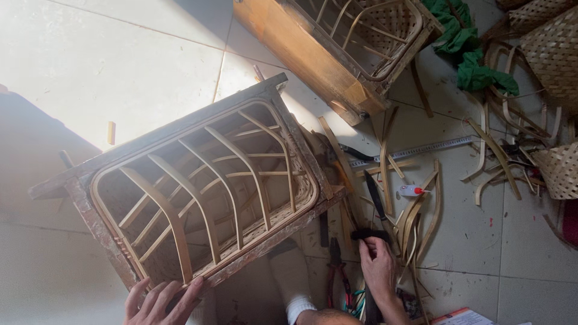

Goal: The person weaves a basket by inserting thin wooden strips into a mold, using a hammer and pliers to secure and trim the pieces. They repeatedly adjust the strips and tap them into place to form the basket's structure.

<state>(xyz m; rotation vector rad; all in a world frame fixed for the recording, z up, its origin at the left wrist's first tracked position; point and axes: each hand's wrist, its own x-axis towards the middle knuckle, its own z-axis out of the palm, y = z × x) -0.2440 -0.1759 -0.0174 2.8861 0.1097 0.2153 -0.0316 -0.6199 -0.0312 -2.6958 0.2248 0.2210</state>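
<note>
Head view: left hand (161, 301) fingers spread on wooden frame (198, 186); right hand (378, 265) apparently grips knife (374, 201).

Upper left: bare pale floor tiles (108, 54) are left open | Centre: passage is blocked by the weathered wooden frame holding a half-woven bamboo basket (205, 186) | Top: way closed by a second orange-brown wooden frame (313, 54) | Right: floor is cluttered by loose curved bamboo strips (415, 210), a dark-bladed knife (374, 195), red-handled pliers (337, 280) | Lower right: tiles are left free.
</note>
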